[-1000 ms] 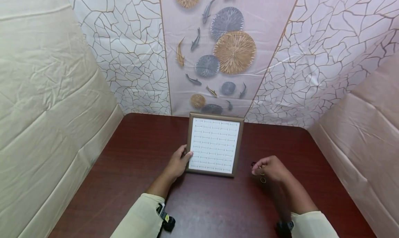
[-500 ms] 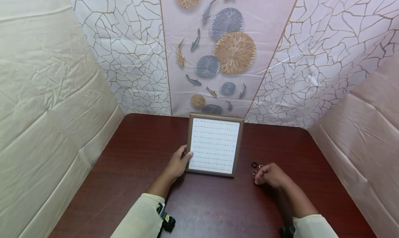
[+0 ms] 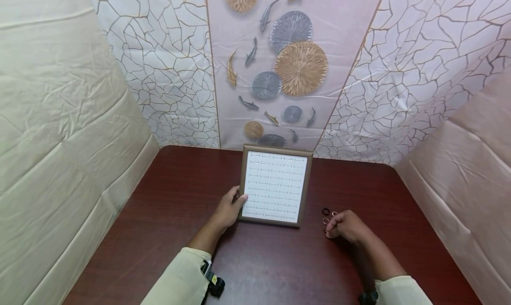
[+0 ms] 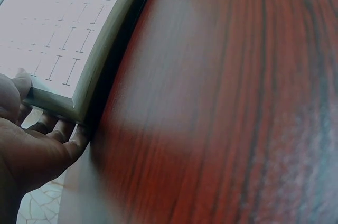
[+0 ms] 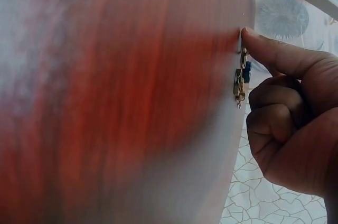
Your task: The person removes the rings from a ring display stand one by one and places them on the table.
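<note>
A brown-framed ring display [image 3: 275, 185] with a white slotted panel tilts back on the table. At its lower left, my left hand [image 3: 227, 209] grips the frame, thumb over the front edge and fingers behind, as the left wrist view also shows. To the right, a dark ring [image 3: 326, 211] and several gold-coloured rings [image 5: 239, 82] lie together. My right hand [image 3: 349, 226] is down at this group, with thumb and forefinger pinching at a ring mostly hidden by the fingertips [image 5: 248, 32]. Its other fingers are curled into the palm.
Both hands work over a dark red wooden table [image 3: 275, 265]. A patterned cloth [image 3: 175, 74] hangs behind its far edge, with pale padded sheets [image 3: 72, 132] at the sides. A small black camera [image 3: 217, 287] sits on the left wrist.
My right hand has moved slightly toward me, from over the rings to their near side, uncovering the dark ring and others. The left hand and the display have stayed put.
</note>
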`<state>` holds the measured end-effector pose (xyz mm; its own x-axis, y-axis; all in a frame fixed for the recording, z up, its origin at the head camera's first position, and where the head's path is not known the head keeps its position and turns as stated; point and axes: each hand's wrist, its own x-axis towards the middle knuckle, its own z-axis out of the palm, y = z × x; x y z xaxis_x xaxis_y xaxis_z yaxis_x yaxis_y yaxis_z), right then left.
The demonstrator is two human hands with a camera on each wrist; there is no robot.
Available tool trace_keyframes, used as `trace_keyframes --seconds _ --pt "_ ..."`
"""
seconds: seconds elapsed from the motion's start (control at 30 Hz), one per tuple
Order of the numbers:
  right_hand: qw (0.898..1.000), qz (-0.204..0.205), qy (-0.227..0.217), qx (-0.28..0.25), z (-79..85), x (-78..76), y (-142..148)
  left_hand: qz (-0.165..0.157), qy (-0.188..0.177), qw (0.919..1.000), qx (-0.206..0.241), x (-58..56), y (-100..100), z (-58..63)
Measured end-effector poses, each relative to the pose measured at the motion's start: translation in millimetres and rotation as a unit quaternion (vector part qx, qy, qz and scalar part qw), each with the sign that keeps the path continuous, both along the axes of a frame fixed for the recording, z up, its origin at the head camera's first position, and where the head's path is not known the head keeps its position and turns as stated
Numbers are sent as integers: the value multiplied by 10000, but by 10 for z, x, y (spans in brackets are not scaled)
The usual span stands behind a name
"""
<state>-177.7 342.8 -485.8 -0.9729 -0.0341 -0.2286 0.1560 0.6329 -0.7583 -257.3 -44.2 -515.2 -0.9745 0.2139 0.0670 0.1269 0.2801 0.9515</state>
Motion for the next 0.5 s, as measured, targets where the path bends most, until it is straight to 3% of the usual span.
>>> trace_keyframes --seconds 0.5 --pt "10000 24 75 -22 33 13 0 -39 -52 9999 -84 -3 -8 38"
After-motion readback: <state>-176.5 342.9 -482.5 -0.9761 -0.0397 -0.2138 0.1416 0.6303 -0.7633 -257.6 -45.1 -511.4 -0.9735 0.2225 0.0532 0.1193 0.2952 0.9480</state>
